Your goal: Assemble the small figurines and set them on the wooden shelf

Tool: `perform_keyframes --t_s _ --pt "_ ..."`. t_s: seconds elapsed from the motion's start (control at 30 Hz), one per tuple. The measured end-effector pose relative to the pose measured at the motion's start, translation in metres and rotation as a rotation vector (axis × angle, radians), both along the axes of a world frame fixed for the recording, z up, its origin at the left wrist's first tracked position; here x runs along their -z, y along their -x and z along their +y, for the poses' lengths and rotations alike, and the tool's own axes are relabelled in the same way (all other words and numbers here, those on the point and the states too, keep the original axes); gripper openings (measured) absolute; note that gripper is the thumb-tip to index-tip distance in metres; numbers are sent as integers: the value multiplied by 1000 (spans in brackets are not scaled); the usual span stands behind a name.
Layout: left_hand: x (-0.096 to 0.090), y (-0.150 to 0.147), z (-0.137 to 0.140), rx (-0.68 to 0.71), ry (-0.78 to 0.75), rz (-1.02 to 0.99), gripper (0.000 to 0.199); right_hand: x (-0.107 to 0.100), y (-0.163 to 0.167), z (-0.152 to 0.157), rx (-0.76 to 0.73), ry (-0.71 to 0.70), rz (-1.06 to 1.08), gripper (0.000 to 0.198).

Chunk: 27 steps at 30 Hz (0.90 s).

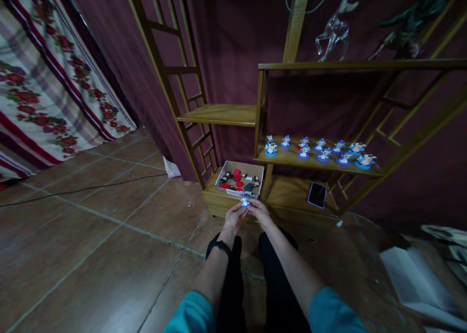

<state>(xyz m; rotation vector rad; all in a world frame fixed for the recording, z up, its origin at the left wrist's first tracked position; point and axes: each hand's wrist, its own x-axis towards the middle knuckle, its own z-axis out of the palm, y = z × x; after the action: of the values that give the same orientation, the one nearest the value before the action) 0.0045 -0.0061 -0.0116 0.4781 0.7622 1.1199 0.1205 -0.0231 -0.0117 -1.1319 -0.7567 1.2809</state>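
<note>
Between my two hands is a small white-and-purple figurine [244, 201], held upright in front of the box. My left hand [235, 216] has its fingers closed on the figurine's left side. From the right, my right hand [258, 210] pinches the same figurine near its base. Just beyond them, an open cardboard box [263, 173] contains several small figures and red and dark round pieces [237, 175]. Similar figurines on round purple and blue bases [303, 151] stand in rows on the wooden shelf [310, 164] to the right.
A phone or tablet [317, 195] lies on the lower shelf board. Above are a bare shelf board [222, 113] and a clear deer statue [333, 34]. A black cable [91, 184] crosses the tiled floor at left. A white box [416, 274] sits at lower right.
</note>
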Motion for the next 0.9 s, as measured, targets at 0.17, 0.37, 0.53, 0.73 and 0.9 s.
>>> perform_keyframes --t_s 0.17,0.37,0.53,0.73,0.9 --pt "3 0 1 -14 3 1 30 -1 0 -1 -7 17 0 41" --pt "5 0 0 -34 0 3 29 -2 0 -1 -6 47 -15 40" --pt "4 1 0 -41 8 6 28 0 0 0 -8 54 4 39" --pt "4 0 1 -20 -11 -4 28 -5 1 -3 -14 58 14 36" --pt "2 0 1 -18 -1 2 29 -8 2 -5 -17 65 8 35"
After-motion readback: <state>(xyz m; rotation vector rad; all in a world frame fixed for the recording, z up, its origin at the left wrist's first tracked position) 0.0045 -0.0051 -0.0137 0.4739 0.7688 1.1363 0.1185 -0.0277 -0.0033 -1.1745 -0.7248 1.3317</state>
